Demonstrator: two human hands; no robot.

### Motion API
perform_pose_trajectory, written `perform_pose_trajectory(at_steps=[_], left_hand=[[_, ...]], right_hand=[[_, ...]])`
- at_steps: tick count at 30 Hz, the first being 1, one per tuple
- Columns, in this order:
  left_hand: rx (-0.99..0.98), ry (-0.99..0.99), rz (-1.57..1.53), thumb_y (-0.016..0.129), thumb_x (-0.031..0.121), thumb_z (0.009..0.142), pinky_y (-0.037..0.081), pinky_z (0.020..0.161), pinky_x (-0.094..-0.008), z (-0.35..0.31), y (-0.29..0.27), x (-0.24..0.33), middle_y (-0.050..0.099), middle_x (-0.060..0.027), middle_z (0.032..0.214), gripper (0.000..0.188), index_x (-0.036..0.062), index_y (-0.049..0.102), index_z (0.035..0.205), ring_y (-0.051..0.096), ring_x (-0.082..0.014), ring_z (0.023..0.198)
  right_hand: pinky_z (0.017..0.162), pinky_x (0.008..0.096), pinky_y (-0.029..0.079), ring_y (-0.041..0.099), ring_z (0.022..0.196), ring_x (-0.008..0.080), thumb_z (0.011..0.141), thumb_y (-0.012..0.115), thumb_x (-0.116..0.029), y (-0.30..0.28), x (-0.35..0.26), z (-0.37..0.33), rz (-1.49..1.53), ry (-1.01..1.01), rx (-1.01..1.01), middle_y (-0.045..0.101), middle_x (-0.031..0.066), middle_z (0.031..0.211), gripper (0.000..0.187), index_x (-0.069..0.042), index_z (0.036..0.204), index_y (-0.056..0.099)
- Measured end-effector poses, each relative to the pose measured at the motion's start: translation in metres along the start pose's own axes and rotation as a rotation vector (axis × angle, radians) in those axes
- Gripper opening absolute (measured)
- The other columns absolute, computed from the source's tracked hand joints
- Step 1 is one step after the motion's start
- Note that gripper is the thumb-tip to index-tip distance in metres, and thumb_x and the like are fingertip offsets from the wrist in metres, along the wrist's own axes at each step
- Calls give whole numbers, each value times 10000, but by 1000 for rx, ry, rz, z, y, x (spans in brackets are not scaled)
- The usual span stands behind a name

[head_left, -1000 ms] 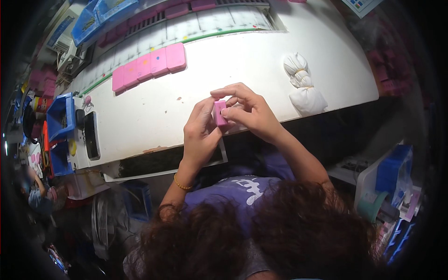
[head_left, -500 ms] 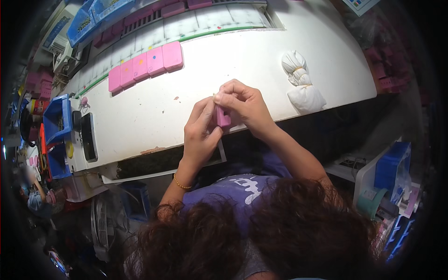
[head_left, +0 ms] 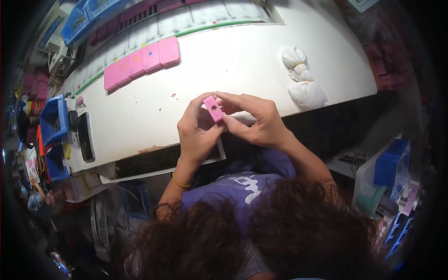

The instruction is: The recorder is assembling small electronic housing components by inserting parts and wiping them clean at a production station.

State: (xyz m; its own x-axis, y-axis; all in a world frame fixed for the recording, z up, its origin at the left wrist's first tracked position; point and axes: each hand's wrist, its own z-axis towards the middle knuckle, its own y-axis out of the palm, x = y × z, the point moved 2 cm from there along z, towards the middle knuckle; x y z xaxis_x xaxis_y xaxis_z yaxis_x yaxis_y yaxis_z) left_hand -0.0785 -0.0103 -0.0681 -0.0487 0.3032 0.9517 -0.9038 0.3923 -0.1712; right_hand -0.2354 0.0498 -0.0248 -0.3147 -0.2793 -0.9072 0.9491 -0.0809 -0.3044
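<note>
A small pink block (head_left: 216, 113) with a dark round spot on its upward face is held over the front edge of the white table. My left hand (head_left: 196, 122) grips it from the left, fingertips at its far end and thumb at its near end. From the other side my right hand (head_left: 254, 117) closes on the same block, its thumb on the near corner and its fingers by the far end. The block's underside is hidden. Several similar pink blocks (head_left: 136, 63) lie in a slanting row farther off to the left.
At the right lies a white cloth bundle (head_left: 305, 93) tied with bands. A dark phone (head_left: 85, 136) lies at the table's left edge beside blue bins (head_left: 55, 119). Behind the pink row runs a green-edged conveyor belt (head_left: 196, 23). A green spool (head_left: 370, 200) stands lower right.
The pink block has been turned so its face with the dark spot shows upward. My right hand has shifted from a pinch at the top to its right side.
</note>
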Motion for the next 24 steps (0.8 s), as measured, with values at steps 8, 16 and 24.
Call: perform_pose_trajectory(at_steps=[8, 16, 24], left_hand=[[14, 11, -3, 754, 22, 723, 529, 669, -275, -1, 2, 5, 663, -80, 927, 507, 32, 582, 1200, 657, -133, 764], [51, 18, 45, 758, 28, 750, 530, 689, -290, -5, 5, -2, 658, -100, 953, 488, 29, 579, 1204, 664, -152, 774], [64, 32, 17, 768, 46, 758, 541, 713, -298, -6, 4, -1, 669, -107, 984, 508, 32, 577, 1228, 675, -164, 819]], right_hand=[[747, 282, 547, 695, 878, 210, 803, 636, 57, 8, -6, -6, -270, -121, 40, 680, 154, 976, 535, -3, 1330, 562], [656, 356, 517, 607, 689, 235, 800, 656, -4, 20, -7, -6, -263, -84, 186, 603, 128, 791, 558, -10, 1342, 528], [791, 332, 573, 705, 983, 274, 859, 616, -36, 13, -10, -5, 2, 67, 153, 686, 211, 1054, 517, -2, 1362, 506]])
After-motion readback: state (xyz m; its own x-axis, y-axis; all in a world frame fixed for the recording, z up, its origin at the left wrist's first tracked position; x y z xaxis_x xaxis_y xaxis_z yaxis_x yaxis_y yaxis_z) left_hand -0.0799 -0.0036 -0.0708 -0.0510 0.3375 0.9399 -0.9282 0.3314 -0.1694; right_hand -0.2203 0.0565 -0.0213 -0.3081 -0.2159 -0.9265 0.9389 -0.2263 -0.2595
